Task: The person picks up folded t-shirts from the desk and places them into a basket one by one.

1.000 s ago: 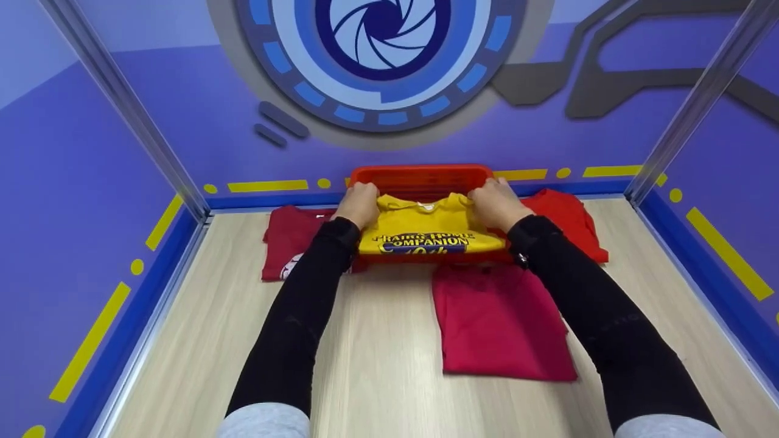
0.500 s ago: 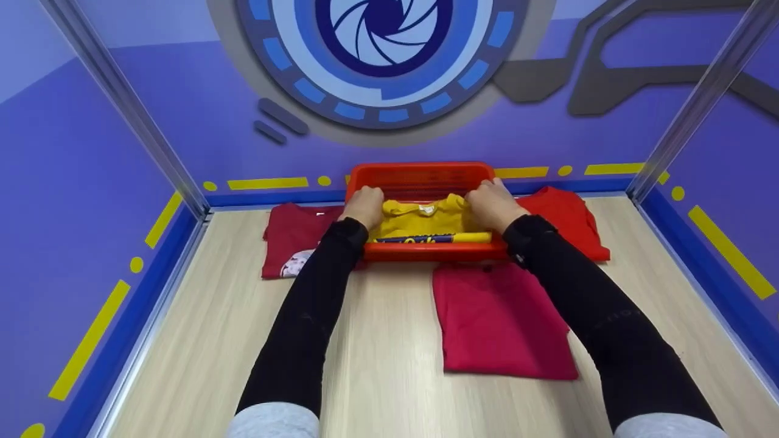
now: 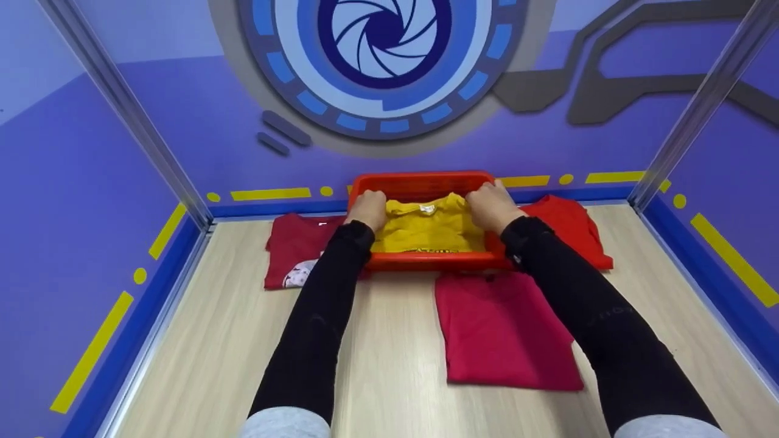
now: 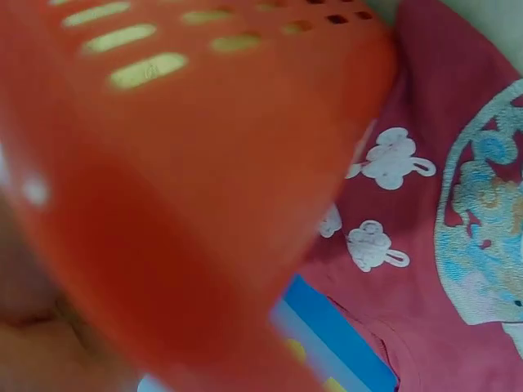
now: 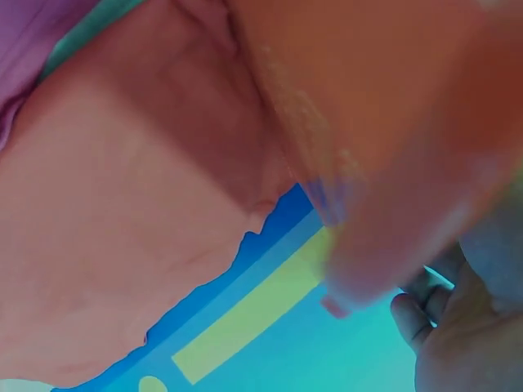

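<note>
A yellow T-shirt (image 3: 429,228) lies inside the red plastic basket (image 3: 441,261) at the back wall, its collar facing away and only the top of its lettering showing above the front rim. My left hand (image 3: 368,208) grips the shirt's left shoulder with curled fingers. At its right shoulder my right hand (image 3: 492,207) does the same. Both sets of fingertips are hidden in the head view. The basket's slotted side (image 4: 204,147) fills much of the left wrist view, and the right wrist view catches part of my right hand (image 5: 458,335).
Left of the basket lies a folded dark red T-shirt (image 3: 289,243) with a white print. An orange-red shirt (image 3: 569,225) is folded on the right. In front, a folded crimson shirt (image 3: 505,334) rests on the wooden table (image 3: 395,365). Blue-purple panels (image 3: 201,134) enclose the sides and back.
The yellow T-shirt has gone down into the basket between my hands, so most of its lettering is now behind the front rim. My left hand has shifted slightly right.
</note>
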Motion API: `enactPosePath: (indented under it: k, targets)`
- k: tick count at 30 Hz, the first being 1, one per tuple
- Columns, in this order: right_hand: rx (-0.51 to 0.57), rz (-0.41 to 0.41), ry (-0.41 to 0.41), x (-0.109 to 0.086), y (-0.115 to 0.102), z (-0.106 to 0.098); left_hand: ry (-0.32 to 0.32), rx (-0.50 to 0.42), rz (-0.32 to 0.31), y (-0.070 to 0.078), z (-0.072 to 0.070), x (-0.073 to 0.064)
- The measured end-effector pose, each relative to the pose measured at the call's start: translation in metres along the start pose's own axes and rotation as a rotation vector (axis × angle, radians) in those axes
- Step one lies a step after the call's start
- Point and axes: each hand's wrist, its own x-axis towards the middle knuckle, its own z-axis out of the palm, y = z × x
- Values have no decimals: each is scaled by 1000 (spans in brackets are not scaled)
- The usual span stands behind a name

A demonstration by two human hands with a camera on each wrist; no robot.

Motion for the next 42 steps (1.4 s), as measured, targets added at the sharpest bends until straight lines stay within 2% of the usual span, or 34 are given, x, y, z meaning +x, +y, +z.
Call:
enactPosePath:
  k: [5,12,15,18,19,20,23,25,26,29,38,42]
  targets:
    - [63,39,11,4,-2,2,12,-33,-45,1,2,0]
    - [54,88,24,3,-4,10,-26,-64,-31,3,5,-7]
    - [42,92,48,-1,-5,11,-33,-4,0,5,7,-10]
    - [25,90,73,-6,-6,10,-35,119,66,9,7,-14]
    - [24,82,78,-7,-7,10,-29,160,95,6,13,-9]
    - [21,63,76,-9,-8,11,-44,177,113,6,14,-11]
    - [75,-21,-13,-13,-15,13,-115,164,139,6,16,-17]
    - [144,-71,-118,-17,-21,14,-179,131,133,4,20,-20]
    - [176,-87,-174,-18,-24,14,-220,107,121,7,15,-27]
    - [242,-93,-282,-22,-29,14,-260,100,113,5,19,-30]
    - [202,-112,-354,-20,-26,16,-289,48,117,7,16,-39]
    - [217,-122,-370,-19,-27,19,-271,47,127,5,17,-39]
